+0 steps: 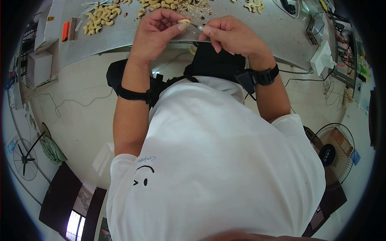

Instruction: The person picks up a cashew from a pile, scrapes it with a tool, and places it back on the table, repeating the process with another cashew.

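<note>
My left hand [159, 32] pinches a pale cashew nut [184, 21] between thumb and fingers, above the front edge of the metal table [120, 38]. Closed around a small knife [200, 27] with a light handle is my right hand [231, 35]; the thin dark blade points left, its tip at or very near the nut. Whether the tip touches the nut is too small to tell. Behind my hands lie a pile of cashews [159, 5] and scattered brown skin fragments [197, 7].
More cashews [100, 18] lie on the left of the table, near an orange and brown block [68, 30]. Some cashews [254, 5] sit at the back right. A white power strip [323, 58] with cables is at the right edge. A fan [331, 154] stands lower right.
</note>
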Demonstrator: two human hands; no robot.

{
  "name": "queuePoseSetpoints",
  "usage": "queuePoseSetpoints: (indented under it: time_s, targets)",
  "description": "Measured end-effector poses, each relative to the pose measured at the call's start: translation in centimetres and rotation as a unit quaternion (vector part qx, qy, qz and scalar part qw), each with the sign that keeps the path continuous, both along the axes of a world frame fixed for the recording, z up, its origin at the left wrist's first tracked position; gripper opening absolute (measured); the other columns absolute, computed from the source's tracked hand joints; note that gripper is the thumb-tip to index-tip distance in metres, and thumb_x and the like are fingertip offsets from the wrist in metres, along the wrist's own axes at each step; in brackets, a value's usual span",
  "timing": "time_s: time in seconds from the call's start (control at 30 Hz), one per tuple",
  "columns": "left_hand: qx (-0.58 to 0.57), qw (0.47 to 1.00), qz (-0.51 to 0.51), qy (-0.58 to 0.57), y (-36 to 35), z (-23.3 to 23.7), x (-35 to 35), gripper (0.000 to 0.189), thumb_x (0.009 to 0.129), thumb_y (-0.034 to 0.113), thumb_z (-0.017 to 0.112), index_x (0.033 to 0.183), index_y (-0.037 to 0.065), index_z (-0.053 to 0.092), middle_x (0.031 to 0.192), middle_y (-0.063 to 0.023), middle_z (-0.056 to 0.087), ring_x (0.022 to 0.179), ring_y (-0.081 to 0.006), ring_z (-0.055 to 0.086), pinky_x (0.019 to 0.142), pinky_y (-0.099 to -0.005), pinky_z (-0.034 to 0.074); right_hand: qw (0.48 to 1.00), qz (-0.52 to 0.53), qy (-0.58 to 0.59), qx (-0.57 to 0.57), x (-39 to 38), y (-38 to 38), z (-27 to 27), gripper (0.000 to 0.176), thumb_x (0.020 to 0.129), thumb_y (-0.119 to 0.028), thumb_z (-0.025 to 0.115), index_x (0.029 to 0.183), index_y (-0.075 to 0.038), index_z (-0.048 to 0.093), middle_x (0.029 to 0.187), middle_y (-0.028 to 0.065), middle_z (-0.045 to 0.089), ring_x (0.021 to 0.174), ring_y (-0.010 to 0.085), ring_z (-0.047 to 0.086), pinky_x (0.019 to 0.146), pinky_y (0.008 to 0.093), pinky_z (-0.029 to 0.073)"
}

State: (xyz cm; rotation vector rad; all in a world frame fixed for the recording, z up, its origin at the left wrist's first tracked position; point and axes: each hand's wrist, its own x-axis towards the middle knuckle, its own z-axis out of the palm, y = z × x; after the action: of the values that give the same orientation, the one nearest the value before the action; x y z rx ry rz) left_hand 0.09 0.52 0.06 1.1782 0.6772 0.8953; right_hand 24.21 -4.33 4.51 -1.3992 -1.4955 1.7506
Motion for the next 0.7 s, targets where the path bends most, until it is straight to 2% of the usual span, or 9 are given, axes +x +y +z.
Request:
queuePoseSetpoints:
  time_s: [0.07, 0.17, 0.27, 0.37, 0.4, 0.47, 0.57, 0.67, 0.7]
  targets:
    - [0.010, 1.000, -0.001, 0.020, 0.0, 0.0, -0.2, 0.016, 0.093, -0.002, 0.070, 0.108, 0.003, 0.067, 0.107, -0.0097, 0.074, 0.096, -0.0130, 0.069, 0.084, -0.0262, 0.057, 1.000, -0.013, -0.009, 0.000, 0.0, 0.0, 0.0, 0.029, 0.103, -0.029, 0.058, 0.097, -0.005, 0.074, 0.058, -0.0008, 0.058, 0.040, 0.0039, 0.040, 0.038, 0.0234, 0.030]
    - [-0.007, 1.000, 0.003, 0.012, 0.0, 0.3, 0.0, 0.016, 0.093, -0.002, 0.070, 0.109, 0.002, 0.067, 0.105, -0.0091, 0.074, 0.092, -0.0130, 0.068, 0.082, -0.0268, 0.057, 0.999, -0.024, -0.027, 0.003, -0.3, -0.1, 0.9, 0.030, 0.102, -0.029, 0.059, 0.096, -0.003, 0.074, 0.060, -0.0008, 0.058, 0.047, 0.0055, 0.047, 0.045, 0.0222, 0.037]
    - [-0.046, 0.997, 0.054, -0.011, -0.4, 0.6, 0.6, 0.016, 0.090, 0.003, 0.076, 0.105, 0.002, 0.069, 0.092, -0.0036, 0.073, 0.079, -0.0088, 0.066, 0.074, -0.0234, 0.056, 0.993, -0.086, -0.025, 0.080, -0.9, -0.4, 0.9, 0.023, 0.098, -0.023, 0.065, 0.099, -0.002, 0.073, 0.067, -0.0004, 0.061, 0.059, 0.0064, 0.054, 0.056, 0.0225, 0.044]
    - [-0.051, 0.994, 0.095, 0.026, -0.7, 1.2, 1.1, 0.013, 0.091, 0.004, 0.076, 0.103, 0.002, 0.071, 0.084, -0.0016, 0.070, 0.076, -0.0094, 0.066, 0.069, -0.0233, 0.054, 0.973, -0.155, 0.073, 0.155, -1.7, -0.8, -1.3, 0.015, 0.097, -0.013, 0.068, 0.107, -0.003, 0.071, 0.081, -0.0025, 0.064, 0.072, 0.0040, 0.058, 0.063, 0.0214, 0.049]
    - [-0.036, 0.991, 0.102, 0.073, -1.0, 2.0, 1.5, 0.012, 0.091, 0.005, 0.075, 0.102, 0.001, 0.073, 0.083, -0.0012, 0.070, 0.074, -0.0087, 0.065, 0.066, -0.0221, 0.053, 0.971, -0.158, 0.071, 0.164, -1.9, -0.9, -1.1, 0.015, 0.095, -0.011, 0.069, 0.108, -0.003, 0.071, 0.084, -0.0019, 0.065, 0.075, 0.0045, 0.058, 0.066, 0.0221, 0.050]
    - [-0.015, 0.992, 0.094, 0.083, -1.7, 2.6, 2.3, 0.013, 0.092, 0.005, 0.075, 0.104, 0.001, 0.073, 0.085, -0.0013, 0.071, 0.075, -0.0080, 0.065, 0.066, -0.0220, 0.053, 0.967, -0.164, 0.071, 0.182, -2.3, -1.2, -0.6, 0.017, 0.093, -0.008, 0.071, 0.110, -0.002, 0.071, 0.090, -0.0006, 0.067, 0.081, 0.0054, 0.060, 0.073, 0.0235, 0.052]
    - [-0.022, 0.994, 0.080, 0.067, -2.3, 3.6, 3.1, 0.018, 0.093, 0.006, 0.074, 0.110, 0.001, 0.073, 0.089, -0.0019, 0.072, 0.078, -0.0077, 0.065, 0.069, -0.0220, 0.054, 0.952, -0.195, 0.074, 0.222, -2.7, -0.8, -1.6, 0.020, 0.094, -0.012, 0.071, 0.112, -0.002, 0.070, 0.088, -0.0006, 0.068, 0.071, 0.0042, 0.058, 0.063, 0.0220, 0.049]
    - [-0.030, 0.997, 0.063, 0.044, -2.8, 4.8, 2.9, 0.024, 0.094, 0.004, 0.072, 0.118, 0.001, 0.071, 0.093, -0.0025, 0.072, 0.083, -0.0084, 0.066, 0.074, -0.0222, 0.055, 0.967, -0.196, 0.027, 0.158, -2.2, -0.9, 0.7, 0.024, 0.095, -0.016, 0.071, 0.114, -0.001, 0.070, 0.084, -0.0004, 0.069, 0.057, 0.0026, 0.053, 0.051, 0.0201, 0.044]
    - [-0.023, 0.998, 0.057, 0.028, -2.7, 4.8, 2.8, 0.025, 0.093, 0.003, 0.072, 0.118, 0.001, 0.070, 0.094, -0.0025, 0.072, 0.084, -0.0086, 0.066, 0.075, -0.0221, 0.055, 0.969, -0.209, 0.052, 0.123, -2.1, -1.0, 1.0, 0.022, 0.095, -0.016, 0.071, 0.112, -0.001, 0.071, 0.084, 0.0004, 0.070, 0.057, 0.0031, 0.052, 0.050, 0.0206, 0.043]
